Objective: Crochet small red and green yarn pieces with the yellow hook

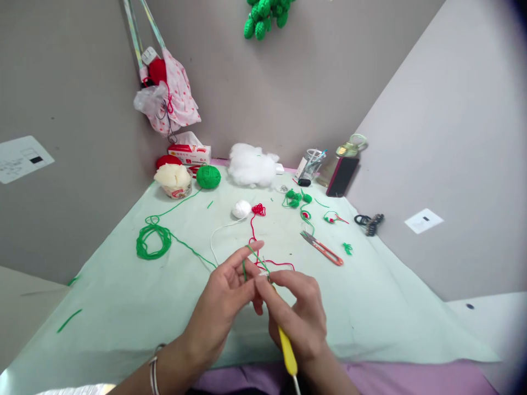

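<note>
My right hand [303, 315] is wrapped round a crochet hook [287, 351] with a yellow handle, its tip up at my left fingertips. My left hand [220, 302] pinches a small crochet piece [263, 272], mostly hidden by the fingers; a bit of white shows there. Green yarn [193, 253] runs from a loose coil [153, 241] to my left hand and over its raised index finger. Beyond the hands, a white yarn ball [241, 209] and a small tangle of red yarn [259, 209] trail strands toward the work.
Orange-handled thread snips [325, 250] lie right of the hands, near small green crochet pieces [293, 198]. Behind are a green yarn ball [208, 177], white stuffing [252, 164], a tissue box [190, 153], a clear cup [312, 163] and a leaning phone [343, 176].
</note>
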Demonstrator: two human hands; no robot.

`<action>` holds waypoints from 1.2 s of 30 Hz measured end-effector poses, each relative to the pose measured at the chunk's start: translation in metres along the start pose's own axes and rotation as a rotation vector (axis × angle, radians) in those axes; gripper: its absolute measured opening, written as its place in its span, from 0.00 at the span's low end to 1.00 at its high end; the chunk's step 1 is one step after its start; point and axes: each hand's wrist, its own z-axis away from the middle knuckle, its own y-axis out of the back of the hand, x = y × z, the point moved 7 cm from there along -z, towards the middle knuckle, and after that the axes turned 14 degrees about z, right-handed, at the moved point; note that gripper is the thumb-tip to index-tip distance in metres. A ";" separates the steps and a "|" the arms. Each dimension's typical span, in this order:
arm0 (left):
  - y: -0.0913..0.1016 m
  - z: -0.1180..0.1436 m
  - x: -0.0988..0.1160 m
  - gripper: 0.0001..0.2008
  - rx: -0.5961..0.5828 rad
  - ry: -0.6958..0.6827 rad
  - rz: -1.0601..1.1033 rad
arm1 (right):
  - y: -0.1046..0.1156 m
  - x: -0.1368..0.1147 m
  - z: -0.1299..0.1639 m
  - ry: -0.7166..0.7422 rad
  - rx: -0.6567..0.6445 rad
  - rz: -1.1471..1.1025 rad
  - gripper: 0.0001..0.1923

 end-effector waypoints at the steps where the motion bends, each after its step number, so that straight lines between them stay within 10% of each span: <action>1: 0.000 -0.001 -0.003 0.27 -0.001 0.065 0.068 | 0.001 0.001 0.000 -0.018 0.020 -0.007 0.17; 8: -0.004 -0.003 0.006 0.23 -0.003 0.069 0.100 | -0.011 0.037 -0.005 -0.603 -0.002 -0.667 0.11; 17: -0.002 -0.007 -0.011 0.24 0.018 0.081 0.156 | -0.003 0.017 0.000 -0.233 -0.009 -0.195 0.20; 23: 0.000 -0.009 -0.006 0.17 0.014 0.096 0.181 | -0.010 0.047 0.005 -0.655 -0.006 -0.642 0.11; 36: 0.000 -0.005 0.001 0.14 -0.002 -0.008 -0.019 | -0.021 0.053 0.008 -0.770 -0.102 -0.873 0.12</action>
